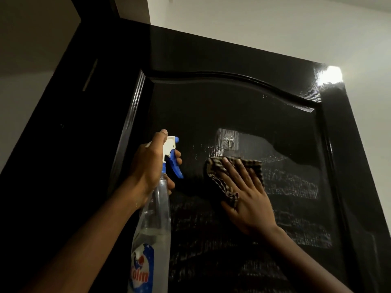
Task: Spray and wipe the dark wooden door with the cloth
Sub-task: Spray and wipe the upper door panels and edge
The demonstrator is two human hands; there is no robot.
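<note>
The dark wooden door [243, 102] stands glossy before us, and a checked cloth [224, 176] lies pressed against its arched panel under the right hand [247, 199], fingers straight and spread. Just above the cloth sits a small stick-on hook [229, 142]. Beside it, the left hand [150, 166] grips the neck of a clear spray bottle [152, 229], fingers curled at its blue trigger.
</note>
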